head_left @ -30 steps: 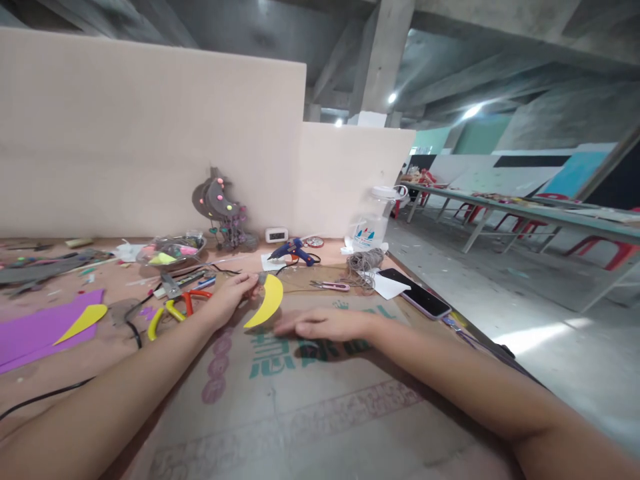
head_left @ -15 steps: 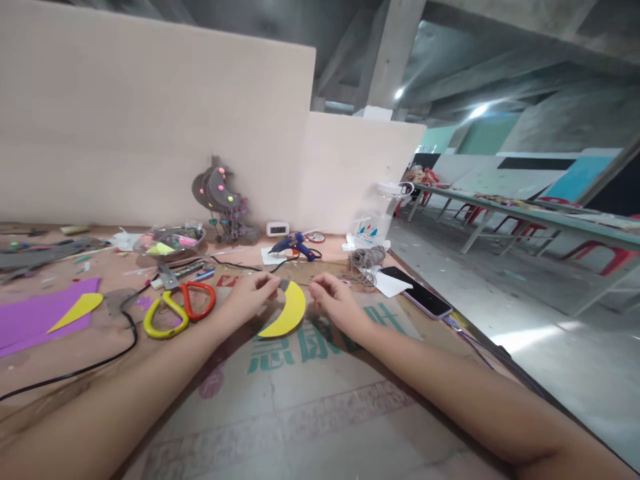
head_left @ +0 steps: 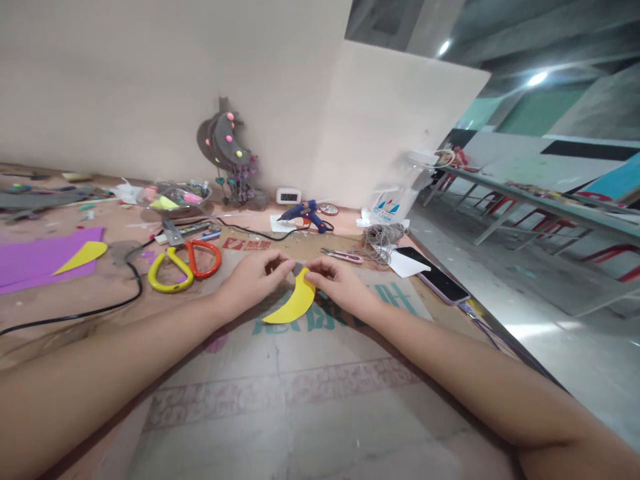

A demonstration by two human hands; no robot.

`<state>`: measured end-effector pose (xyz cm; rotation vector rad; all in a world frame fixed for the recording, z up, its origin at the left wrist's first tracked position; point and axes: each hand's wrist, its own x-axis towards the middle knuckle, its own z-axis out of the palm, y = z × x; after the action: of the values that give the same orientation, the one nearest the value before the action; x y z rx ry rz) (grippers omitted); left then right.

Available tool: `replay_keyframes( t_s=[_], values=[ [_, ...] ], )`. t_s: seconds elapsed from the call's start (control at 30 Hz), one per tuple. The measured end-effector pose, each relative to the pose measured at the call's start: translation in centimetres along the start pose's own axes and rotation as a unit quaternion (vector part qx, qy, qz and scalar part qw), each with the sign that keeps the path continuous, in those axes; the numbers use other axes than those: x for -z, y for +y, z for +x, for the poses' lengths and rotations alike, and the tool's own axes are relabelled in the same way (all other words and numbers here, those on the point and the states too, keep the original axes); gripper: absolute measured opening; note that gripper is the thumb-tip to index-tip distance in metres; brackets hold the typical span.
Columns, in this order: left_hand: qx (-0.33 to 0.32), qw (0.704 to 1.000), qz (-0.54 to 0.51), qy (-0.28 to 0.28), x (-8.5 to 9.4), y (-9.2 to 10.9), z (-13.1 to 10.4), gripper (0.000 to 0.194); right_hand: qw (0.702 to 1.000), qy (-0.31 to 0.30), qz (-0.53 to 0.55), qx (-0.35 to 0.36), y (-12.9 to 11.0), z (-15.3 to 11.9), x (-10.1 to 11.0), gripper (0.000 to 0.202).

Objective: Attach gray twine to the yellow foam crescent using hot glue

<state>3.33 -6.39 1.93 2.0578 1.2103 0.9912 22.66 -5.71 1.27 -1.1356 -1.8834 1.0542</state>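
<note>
A yellow crescent cutout (head_left: 293,307) with a grey part at its upper tip is held just above the cardboard sheet (head_left: 280,413). My right hand (head_left: 340,283) pinches its upper right edge between thumb and fingers. My left hand (head_left: 263,275) is closed at the grey tip, thumb and forefinger pressed together there. The fingers partly hide the upper end of the crescent.
Scissors with yellow and red handles (head_left: 171,273) lie left, near purple sheets (head_left: 30,257). Behind are a blue glue gun (head_left: 307,215), a small clock (head_left: 289,195) and a crescent ornament (head_left: 225,147). Twine (head_left: 383,235), snips (head_left: 345,256) and a phone (head_left: 440,280) lie right.
My right hand has closed on the crescent's upper edge, where it was apart from it before. The crescent has turned slightly, and the camera view has tilted down and shifted left.
</note>
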Motion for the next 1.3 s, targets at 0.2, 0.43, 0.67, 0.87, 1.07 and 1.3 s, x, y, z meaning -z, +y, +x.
replay_keyframes(
  t_s=[0.2, 0.43, 0.67, 0.87, 1.07, 1.3],
  values=[
    [0.04, 0.996, -0.082, -0.013, 0.2, -0.2, 0.4, 0.029, 0.998, 0.054, -0.042, 0.009, -0.2, 0.0, 0.1, 0.013],
    [0.068, 0.992, -0.102, -0.011, -0.1, -0.8, 0.7, 0.028, 0.993, 0.076, -0.083, 0.046, -0.3, -0.1, 0.4, 0.014],
    [0.065, 0.993, -0.093, 0.032, 0.0, -0.6, 0.6, 0.027, 0.963, 0.035, -0.231, 0.135, -1.1, -0.7, 0.9, 0.015],
    [0.074, 0.992, -0.1, 0.035, -0.1, -0.9, 0.8, 0.025, 0.949, 0.092, -0.287, 0.095, -2.0, 0.1, 3.7, 0.017],
    [0.07, 0.991, -0.112, 0.021, -0.3, -1.1, 0.9, 0.023, 0.968, 0.085, -0.233, 0.029, -2.1, 0.8, 7.0, 0.021],
    [0.069, 0.985, -0.156, 0.015, -0.4, -1.4, 0.9, 0.025, 0.951, 0.051, -0.302, 0.05, -0.1, 4.9, 7.1, 0.042]
  ],
)
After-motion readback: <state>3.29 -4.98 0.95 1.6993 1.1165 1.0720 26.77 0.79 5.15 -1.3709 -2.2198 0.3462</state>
